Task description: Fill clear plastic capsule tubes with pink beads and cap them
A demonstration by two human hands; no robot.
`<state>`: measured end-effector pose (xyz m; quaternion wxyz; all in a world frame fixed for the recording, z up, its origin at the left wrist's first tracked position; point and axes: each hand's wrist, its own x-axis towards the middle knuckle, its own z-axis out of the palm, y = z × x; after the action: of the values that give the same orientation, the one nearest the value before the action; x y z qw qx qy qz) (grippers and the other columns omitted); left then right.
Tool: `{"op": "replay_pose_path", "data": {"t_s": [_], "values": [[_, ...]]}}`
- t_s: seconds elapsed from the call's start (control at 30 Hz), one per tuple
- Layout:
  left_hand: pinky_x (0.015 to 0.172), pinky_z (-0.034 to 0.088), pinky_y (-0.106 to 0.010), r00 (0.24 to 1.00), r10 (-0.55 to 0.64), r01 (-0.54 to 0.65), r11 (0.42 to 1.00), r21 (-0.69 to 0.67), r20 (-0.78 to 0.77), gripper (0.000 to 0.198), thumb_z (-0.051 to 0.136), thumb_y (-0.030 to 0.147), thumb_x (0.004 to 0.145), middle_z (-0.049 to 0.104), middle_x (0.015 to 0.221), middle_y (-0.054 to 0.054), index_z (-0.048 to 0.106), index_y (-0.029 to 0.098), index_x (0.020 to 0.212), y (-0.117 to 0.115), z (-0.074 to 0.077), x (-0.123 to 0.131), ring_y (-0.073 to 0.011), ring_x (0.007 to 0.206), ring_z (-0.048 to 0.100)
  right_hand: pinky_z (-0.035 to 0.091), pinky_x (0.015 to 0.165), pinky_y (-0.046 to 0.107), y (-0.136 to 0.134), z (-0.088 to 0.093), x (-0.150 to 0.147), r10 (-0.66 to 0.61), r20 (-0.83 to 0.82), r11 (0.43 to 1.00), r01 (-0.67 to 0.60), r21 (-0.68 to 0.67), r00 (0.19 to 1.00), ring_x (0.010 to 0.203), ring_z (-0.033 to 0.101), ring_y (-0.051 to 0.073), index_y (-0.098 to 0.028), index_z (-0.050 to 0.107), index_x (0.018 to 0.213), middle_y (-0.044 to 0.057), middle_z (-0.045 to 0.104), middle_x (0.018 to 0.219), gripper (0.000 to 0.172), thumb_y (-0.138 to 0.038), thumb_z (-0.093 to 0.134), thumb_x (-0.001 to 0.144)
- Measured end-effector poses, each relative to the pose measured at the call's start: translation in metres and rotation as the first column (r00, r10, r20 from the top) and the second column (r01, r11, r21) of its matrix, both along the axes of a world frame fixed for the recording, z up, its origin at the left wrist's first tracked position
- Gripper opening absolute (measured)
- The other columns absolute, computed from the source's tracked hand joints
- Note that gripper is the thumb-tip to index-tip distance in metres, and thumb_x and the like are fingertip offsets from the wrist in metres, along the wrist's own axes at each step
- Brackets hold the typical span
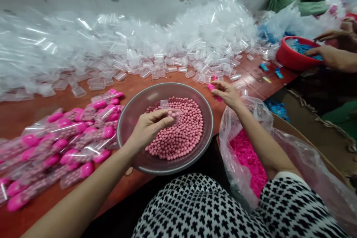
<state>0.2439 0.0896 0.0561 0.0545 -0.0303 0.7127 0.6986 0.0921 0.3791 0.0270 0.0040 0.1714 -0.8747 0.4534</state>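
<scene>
Head view: left hand (149, 128) pinched closed on a small clear plastic bag (173, 113), held over the metal bowl (167, 167) of pink beads (178, 130). Right hand (227, 95), just right of the bowl, has its fingertips together on a pink plastic piece (212, 88). Left of the bowl, filled bags with pink ends (64, 145) lie in rows. Behind it, a heap of clear bags (139, 41). Right of it, an open sack of pink pieces (247, 160). Far right of the bowl, a co-worker's hands (326, 54) at a red basin (281, 55) of blue items (302, 47).
</scene>
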Motion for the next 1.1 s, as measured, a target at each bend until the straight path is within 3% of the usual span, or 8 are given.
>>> {"op": "replay_pose_path", "data": {"t_s": [0.1,0.23,0.3,0.4,0.57,0.67,0.83,1.1], "values": [[0.090,0.060,-0.039,0.999,-0.028,0.029,0.997,0.068,-0.019,0.044,0.084,0.046,0.071,0.076,0.109,-0.010,0.079,0.018,0.104,0.006,0.001,0.002,-0.0265,0.100,0.071,0.050,0.053,0.023,-0.020,0.029,0.033,0.214,0.059,0.898,-0.173,-0.404,0.975,0.058,0.062,0.011,-0.019,0.068,0.111,0.000,0.071,0.080,0.042,-0.042,0.078,0.077],[0.091,0.060,-0.039,0.998,-0.024,0.035,0.980,0.197,-0.055,0.046,0.082,0.045,0.074,0.076,0.108,-0.010,0.076,0.017,0.110,0.007,0.001,0.004,-0.0253,0.102,0.071,0.057,0.068,0.026,-0.063,0.049,0.075,0.424,0.011,0.826,-0.381,-0.416,0.906,0.077,0.069,0.014,-0.022,0.073,0.106,0.003,0.075,0.097,0.030,-0.036,0.077,0.080],[0.091,0.059,-0.038,0.997,-0.005,0.023,0.971,0.239,-0.077,0.046,0.082,0.044,0.073,0.076,0.106,-0.010,0.076,0.016,0.109,0.006,0.001,0.006,-0.0244,0.100,0.071,0.058,0.077,0.030,-0.079,0.049,0.086,0.445,-0.089,0.820,-0.445,-0.361,0.891,0.087,0.070,0.016,-0.022,0.074,0.108,0.005,0.076,0.103,0.031,-0.036,0.077,0.081],[0.090,0.059,-0.036,0.994,-0.026,0.051,0.971,0.235,-0.106,0.044,0.081,0.043,0.074,0.076,0.103,-0.008,0.076,0.015,0.108,0.004,0.002,0.009,-0.0225,0.094,0.071,0.057,0.085,0.034,-0.087,0.050,0.090,0.397,-0.306,0.876,-0.457,-0.155,0.865,0.094,0.070,0.020,-0.023,0.075,0.107,0.006,0.076,0.103,0.028,-0.035,0.075,0.083],[0.088,0.057,-0.032,0.966,-0.059,0.076,0.995,0.061,-0.251,0.034,0.074,0.041,0.079,0.076,0.102,-0.007,0.078,0.015,0.101,0.003,0.001,0.009,-0.0225,0.095,0.070,0.058,0.084,0.036,-0.081,0.063,0.091,0.347,-0.467,0.934,-0.346,0.093,0.813,0.092,0.072,0.020,-0.025,0.070,0.121,0.007,0.076,0.107,0.031,-0.032,0.063,0.091],[0.085,0.054,-0.029,0.941,-0.087,0.067,0.995,-0.072,-0.327,0.029,0.069,0.037,0.083,0.077,0.096,-0.005,0.078,0.017,0.101,0.002,-0.001,0.009,-0.0209,0.091,0.070,0.058,0.085,0.035,-0.084,0.070,0.096,0.431,-0.473,0.902,-0.384,0.197,0.769,0.097,0.072,0.021,-0.026,0.067,0.125,0.007,0.075,0.110,0.032,-0.033,0.061,0.094],[0.081,0.054,-0.026,0.919,-0.018,-0.022,0.995,-0.097,-0.394,0.025,0.066,0.034,0.085,0.079,0.097,-0.004,0.079,0.018,0.099,-0.001,-0.001,0.013,-0.0206,0.089,0.071,0.058,0.081,0.032,-0.093,0.068,0.101,0.547,-0.474,0.837,-0.437,0.330,0.690,0.092,0.072,0.019,-0.025,0.063,0.130,0.007,0.075,0.106,0.033,-0.027,0.056,0.097],[0.079,0.053,-0.027,0.875,-0.030,-0.116,0.956,-0.269,-0.482,0.020,0.065,0.030,0.086,0.080,0.095,-0.004,0.080,0.021,0.094,-0.004,-0.002,0.018,-0.0209,0.085,0.073,0.057,0.067,0.033,-0.090,0.063,0.116,0.621,-0.616,0.775,-0.260,0.576,0.486,0.073,0.067,0.021,-0.019,0.051,0.142,0.010,0.072,0.088,0.044,-0.019,0.051,0.098]]}}
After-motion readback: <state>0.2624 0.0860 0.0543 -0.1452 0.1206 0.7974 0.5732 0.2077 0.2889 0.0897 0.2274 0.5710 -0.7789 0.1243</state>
